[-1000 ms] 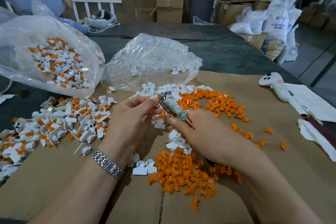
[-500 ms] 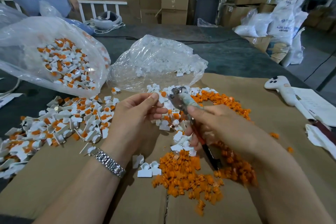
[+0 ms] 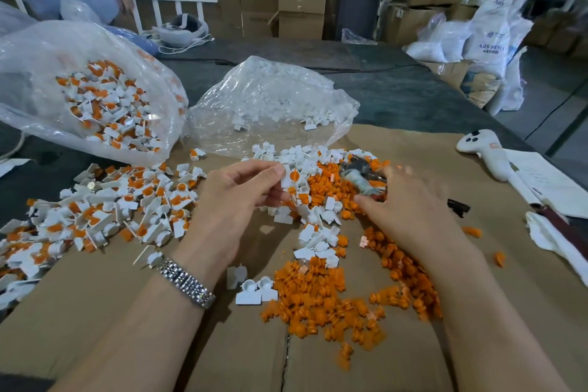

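L hand: thumb + forefinger pinch one white cap w/ orange plug seated in it; other fingers curled under.
White cap, loc: held just above the mixed heap, mid-sheet, a bit left of the pliers, not touching them.
R hand: motion-blurred; fingers look wrapped round the taped pliers, nose aimed up-left. Tool tips open or closed: can't tell.
Step, est.: plug goes into cap, pliers squeeze it home.
Risk 1: pinch is on the cap edge only. If the pliers arrive off-axis, the cap prob. twists out and drops into the heap.
Risk 2: L fingertips sit right beside the plug. A fast approach could nip skin.
Risk 3: too hard a squeeze may crack the thin cap wall or cock the plug.
Risk 4: R forearm hangs over the orange plugs. A sweep would push some off the cardboard.
Risk 5: loose caps and the done pile lie near each other. A dropped unfinished piece could get mixed w/ the finished ones.
Risk 6: big bag mouth gapes toward the done pile. A nudge and it spills.
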A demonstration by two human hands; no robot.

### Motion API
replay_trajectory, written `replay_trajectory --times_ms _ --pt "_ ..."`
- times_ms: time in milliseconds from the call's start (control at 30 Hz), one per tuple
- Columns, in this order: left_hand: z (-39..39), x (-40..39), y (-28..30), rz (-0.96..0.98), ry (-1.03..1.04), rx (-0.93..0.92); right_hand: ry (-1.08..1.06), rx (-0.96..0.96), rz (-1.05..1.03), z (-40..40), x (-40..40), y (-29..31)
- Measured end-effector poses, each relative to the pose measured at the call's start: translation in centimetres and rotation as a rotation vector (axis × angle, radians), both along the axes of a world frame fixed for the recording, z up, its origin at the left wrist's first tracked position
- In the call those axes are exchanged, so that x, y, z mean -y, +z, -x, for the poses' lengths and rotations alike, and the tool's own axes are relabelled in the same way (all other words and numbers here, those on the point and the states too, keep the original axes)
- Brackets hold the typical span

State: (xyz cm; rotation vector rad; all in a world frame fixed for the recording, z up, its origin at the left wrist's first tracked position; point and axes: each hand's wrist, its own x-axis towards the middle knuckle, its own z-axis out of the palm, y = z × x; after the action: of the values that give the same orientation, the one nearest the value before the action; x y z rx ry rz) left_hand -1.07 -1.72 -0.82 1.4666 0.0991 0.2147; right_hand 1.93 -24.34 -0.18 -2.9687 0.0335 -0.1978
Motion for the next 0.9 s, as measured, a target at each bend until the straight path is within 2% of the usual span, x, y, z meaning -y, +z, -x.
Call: replay_trajectory --times_ms 100,167,333,467,567,633,700,767,900 --pt "0.0 -0.2 -0.1 -0.016 -0.018 -0.014 -0.019 -0.048 0.064 -0.5 -0.2 -0.8" --pt "-0.1 -0.4 -0.3 -0.113 0.024 -0.025 -0.028 -0.071 0.059 -0.8 -0.2 -1.2" --pt "-0.6 -2.1 -0.7 -0.740 0.437 -0.014 -0.023 -0.098 0.018 -0.8 -0.1 -1.4" --pt "-1.1 -3.2 -0.9 -1.039 0.531 -0.086 0.169 0.106 -0.118 -0.5 -0.6 -0.4" --pt "-0.9 -2.8 -1.2 -1.082 0.482 0.011 0.274 0.074 -0.015 -0.1 -1.2 -0.4" --pt "-0.7 -2.3 -1.2 -1.017 0.326 0.102 0.281 0.040 0.055 -0.1 -1.4 -0.6" --pt "-0.5 -1.8 -1.3 -0.992 0.117 0.109 0.273 0.035 0.078 -0.1 -1.4 -0.7" --pt "-0.4 -1.4 -1.5 -1.057 -0.016 0.117 0.278 0.035 0.109 -0.1 -1.5 -0.7" --pt "-0.4 -0.6 -2.2 -1.234 -0.043 0.159 0.304 0.041 0.143 0.0 -1.5 -0.8"
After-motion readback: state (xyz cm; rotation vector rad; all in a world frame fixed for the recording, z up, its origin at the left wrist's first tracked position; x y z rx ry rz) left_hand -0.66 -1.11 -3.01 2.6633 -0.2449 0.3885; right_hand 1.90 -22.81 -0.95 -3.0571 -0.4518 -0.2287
